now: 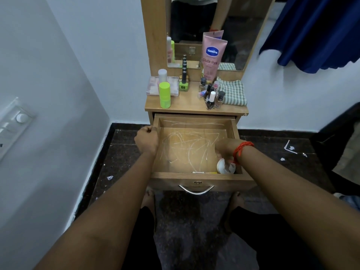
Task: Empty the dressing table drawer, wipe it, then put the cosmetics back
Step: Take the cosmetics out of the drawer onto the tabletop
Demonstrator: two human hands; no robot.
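From the head camera, the drawer [196,177] of the dressing table stands pulled out toward the person, its scratched wooden floor almost bare. The left hand [146,140] is curled into a loose fist at the drawer's left wall near the back corner, touching or just beside the rim; whether it holds anything cannot be told. The right hand [224,151], its wrist wrapped in an orange thread band [242,150], reaches down into the drawer's front right corner with fingers bent around a small round white jar [226,166] that sits against the front wall; the grip looks closed on it, though the fingertips are hidden. A thin pencil-like stick [204,172] lies flat along the inside of the drawer's front wall, just left of the jar. Above the drawer, on the tabletop [189,104], a lime green bottle [164,95] stands upright at the left front, with a clear flat case [153,86] behind it. A green nail polish bottle [183,82] stands near the back centre. A pink Vaseline tube [212,55] stands upright against the mirror [194,20], with a cluster of small nail polish bottles [212,96] in front of it. A folded green checked cloth [232,92] lies at the tabletop's right end, just beside that cluster.
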